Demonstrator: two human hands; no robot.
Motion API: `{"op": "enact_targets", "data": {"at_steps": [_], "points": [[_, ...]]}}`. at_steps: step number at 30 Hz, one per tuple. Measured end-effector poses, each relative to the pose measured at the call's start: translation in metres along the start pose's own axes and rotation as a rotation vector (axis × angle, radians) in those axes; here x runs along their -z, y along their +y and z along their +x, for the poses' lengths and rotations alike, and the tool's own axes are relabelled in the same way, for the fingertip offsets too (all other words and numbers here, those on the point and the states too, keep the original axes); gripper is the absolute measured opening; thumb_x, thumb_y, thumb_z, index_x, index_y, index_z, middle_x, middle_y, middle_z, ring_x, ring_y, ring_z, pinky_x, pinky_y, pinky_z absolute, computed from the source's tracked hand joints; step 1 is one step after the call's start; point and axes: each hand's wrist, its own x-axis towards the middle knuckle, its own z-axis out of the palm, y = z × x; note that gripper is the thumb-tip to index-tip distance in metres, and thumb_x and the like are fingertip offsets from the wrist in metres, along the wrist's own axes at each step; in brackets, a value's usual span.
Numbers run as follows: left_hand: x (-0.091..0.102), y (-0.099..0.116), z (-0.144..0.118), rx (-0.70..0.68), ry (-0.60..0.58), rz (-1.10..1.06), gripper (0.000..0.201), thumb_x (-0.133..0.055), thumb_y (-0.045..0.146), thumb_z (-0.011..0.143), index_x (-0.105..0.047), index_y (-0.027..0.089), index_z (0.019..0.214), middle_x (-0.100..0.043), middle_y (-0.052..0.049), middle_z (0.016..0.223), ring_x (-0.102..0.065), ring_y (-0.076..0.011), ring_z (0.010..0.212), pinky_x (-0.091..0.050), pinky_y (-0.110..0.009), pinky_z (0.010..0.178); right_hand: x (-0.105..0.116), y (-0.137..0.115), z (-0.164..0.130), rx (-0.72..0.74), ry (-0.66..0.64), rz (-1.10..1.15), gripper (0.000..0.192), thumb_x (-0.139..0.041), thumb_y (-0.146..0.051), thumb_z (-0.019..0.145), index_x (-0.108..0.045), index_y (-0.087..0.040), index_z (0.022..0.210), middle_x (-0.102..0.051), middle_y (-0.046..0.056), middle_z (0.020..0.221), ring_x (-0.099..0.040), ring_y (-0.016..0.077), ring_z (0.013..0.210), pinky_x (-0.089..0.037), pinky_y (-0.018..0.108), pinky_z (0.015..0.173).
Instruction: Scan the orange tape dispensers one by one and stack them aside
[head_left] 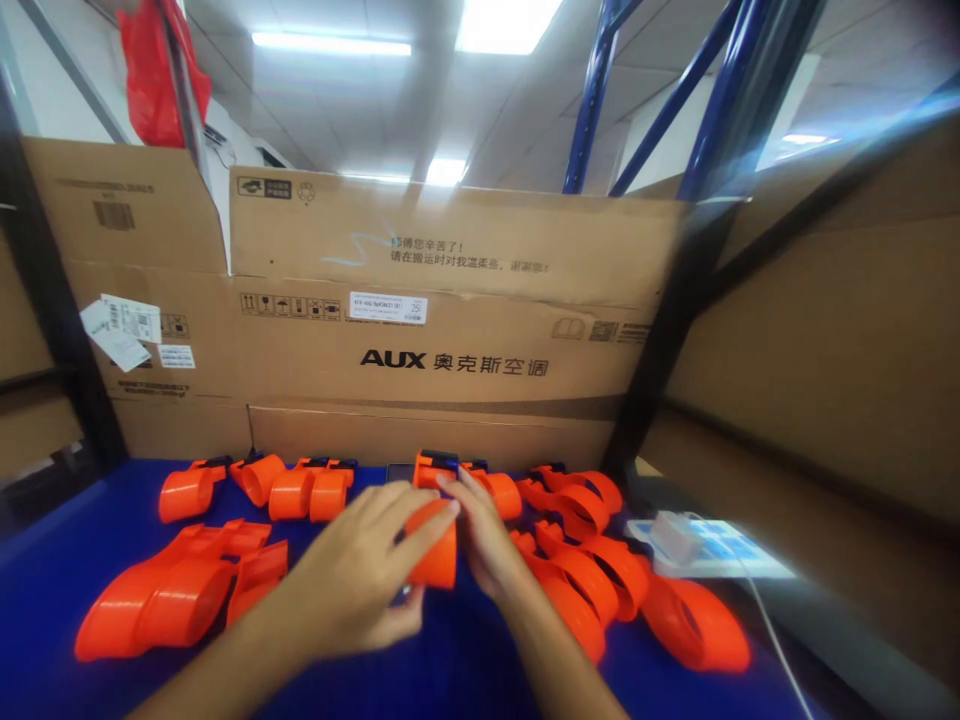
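My left hand (367, 565) is closed around an orange plastic ring piece (441, 555), its thumb and fingers on the ring's wall. My right hand (484, 530) is closed against the same piece from the right, fingertips near its upper end. Just beyond the fingers, an orange part with a black strip (439, 462) shows; I cannot tell whether it belongs to the held piece. Behind my left hand stand orange rings with black ends (291, 493). Near my right forearm lie several orange ring pieces (577, 585) side by side.
A blue table surface (315, 690) lies beneath everything. More orange pieces (161, 600) rest at the left. A large cardboard panel (450, 330) closes the back, between dark rack posts (667, 330). At right, a white power adapter (675, 540) with a cable sits on a pale box.
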Motion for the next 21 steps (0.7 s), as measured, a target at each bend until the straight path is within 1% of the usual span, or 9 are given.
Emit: {"op": "enact_targets", "data": {"at_steps": [3,4,6,8,11,13,16,19,21], "points": [[-0.023,0.021,-0.013,0.111,0.072,-0.124,0.084,-0.063,0.013,0.077,-0.03,0.027,0.153,-0.038,-0.013,0.153,-0.037,-0.0362,0.137,-0.038,-0.058,0.108,0.006,-0.001,0.001,0.027,0.07,-0.008,0.035,-0.075,-0.039,0.073,-0.068,-0.022,0.103,-0.075,0.003,0.094,-0.069,0.022,0.08,-0.052,0.03,0.07],[-0.03,0.028,-0.019,0.204,0.151,-0.181,0.082,-0.065,0.019,0.078,-0.031,0.028,0.152,-0.032,-0.014,0.157,-0.032,-0.0384,0.14,-0.036,-0.06,0.108,0.008,-0.002,0.002,0.028,0.082,-0.009,0.034,-0.075,-0.039,0.074,-0.068,-0.022,0.103,-0.075,0.003,0.092,-0.069,0.0228,0.079,-0.052,0.031,0.071],[-0.045,0.037,-0.034,0.518,0.363,-0.336,0.076,-0.062,0.027,0.084,-0.029,0.027,0.152,-0.026,-0.014,0.159,-0.029,-0.0378,0.142,-0.036,-0.06,0.109,0.011,-0.002,0.003,0.031,0.095,-0.004,0.035,-0.074,-0.04,0.074,-0.069,-0.022,0.102,-0.076,0.003,0.09,-0.07,0.0237,0.078,-0.052,0.033,0.071],[-0.058,0.038,-0.051,0.806,0.566,-0.537,0.061,-0.054,0.034,0.088,-0.039,0.028,0.147,-0.041,-0.013,0.149,-0.041,-0.0351,0.136,-0.042,-0.056,0.105,0.011,-0.002,0.003,0.043,0.103,0.009,0.035,-0.075,-0.04,0.073,-0.069,-0.021,0.101,-0.076,0.003,0.089,-0.07,0.024,0.077,-0.053,0.034,0.072],[-0.07,0.025,-0.075,1.13,0.707,-0.675,0.051,-0.057,0.044,0.085,-0.056,0.027,0.132,-0.06,-0.012,0.125,-0.054,-0.0367,0.123,-0.046,-0.056,0.099,0.009,-0.002,0.004,0.054,0.101,0.024,0.034,-0.076,-0.04,0.071,-0.07,-0.021,0.098,-0.076,0.003,0.087,-0.071,0.024,0.075,-0.053,0.035,0.073],[-0.073,0.01,-0.089,1.224,0.76,-0.689,0.05,-0.062,0.049,0.08,-0.06,0.026,0.124,-0.064,-0.011,0.119,-0.056,-0.0378,0.12,-0.046,-0.056,0.099,0.007,-0.002,0.003,0.05,0.093,0.027,0.034,-0.077,-0.039,0.07,-0.07,-0.021,0.098,-0.076,0.002,0.087,-0.071,0.0242,0.075,-0.053,0.035,0.073],[-0.075,-0.009,-0.108,1.285,0.778,-0.675,0.044,-0.064,0.053,0.077,-0.065,0.025,0.112,-0.066,-0.01,0.115,-0.056,-0.0373,0.12,-0.045,-0.056,0.1,0.005,-0.002,0.001,0.035,0.093,0.032,0.033,-0.078,-0.038,0.07,-0.07,-0.021,0.098,-0.076,0.002,0.089,-0.071,0.0243,0.075,-0.053,0.035,0.073],[-0.08,-0.017,-0.12,1.3,0.767,-0.686,0.044,-0.066,0.056,0.075,-0.066,0.025,0.105,-0.066,-0.01,0.114,-0.056,-0.0373,0.119,-0.046,-0.055,0.099,0.004,-0.003,0.0,0.028,0.106,0.03,0.032,-0.077,-0.038,0.071,-0.07,-0.021,0.098,-0.076,0.003,0.091,-0.071,0.024,0.077,-0.053,0.035,0.074],[-0.085,-0.016,-0.12,1.276,0.717,-0.744,0.048,-0.067,0.058,0.073,-0.066,0.024,0.107,-0.065,-0.01,0.117,-0.055,-0.0365,0.12,-0.047,-0.051,0.099,0.004,-0.003,0.0,0.026,0.083,0.011,0.035,-0.076,-0.037,0.072,-0.07,-0.022,0.103,-0.076,0.003,0.093,-0.071,0.0243,0.081,-0.053,0.035,0.077]]}}
